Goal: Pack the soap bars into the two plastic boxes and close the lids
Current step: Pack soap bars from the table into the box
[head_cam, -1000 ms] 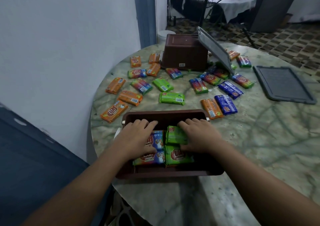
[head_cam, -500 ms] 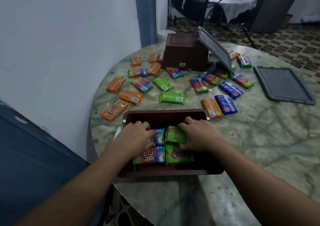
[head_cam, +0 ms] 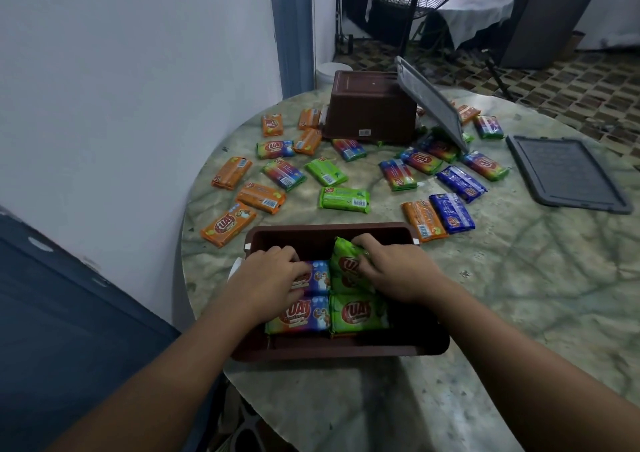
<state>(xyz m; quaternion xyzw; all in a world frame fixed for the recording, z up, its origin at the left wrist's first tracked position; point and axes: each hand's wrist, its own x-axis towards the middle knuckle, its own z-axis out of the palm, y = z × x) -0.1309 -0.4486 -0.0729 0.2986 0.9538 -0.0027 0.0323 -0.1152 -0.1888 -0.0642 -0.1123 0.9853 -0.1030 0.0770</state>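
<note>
An open brown plastic box (head_cam: 332,354) stands at the table's near edge with soap bars packed in its front part. My left hand (head_cam: 268,280) curls its fingers over a rainbow-wrapped bar (head_cam: 317,277) inside the box. My right hand (head_cam: 394,271) grips a green bar (head_cam: 346,261) and tilts its far end up. Two more bars, rainbow (head_cam: 299,315) and green (head_cam: 358,313), lie flat at the front. Several loose soap bars (head_cam: 344,199) in orange, green, blue and rainbow wrappers are scattered across the table. A second brown box (head_cam: 372,107) lies upside down at the back.
A grey lid (head_cam: 431,103) leans against the overturned box. Another grey lid (head_cam: 566,174) lies flat at the right. The round marble table (head_cam: 519,296) meets a white wall on the left. A fan and a covered table stand on the floor beyond.
My right hand has curled round the green bar and lifted its far end. My left hand's fingers have bent down over the rainbow bar.
</note>
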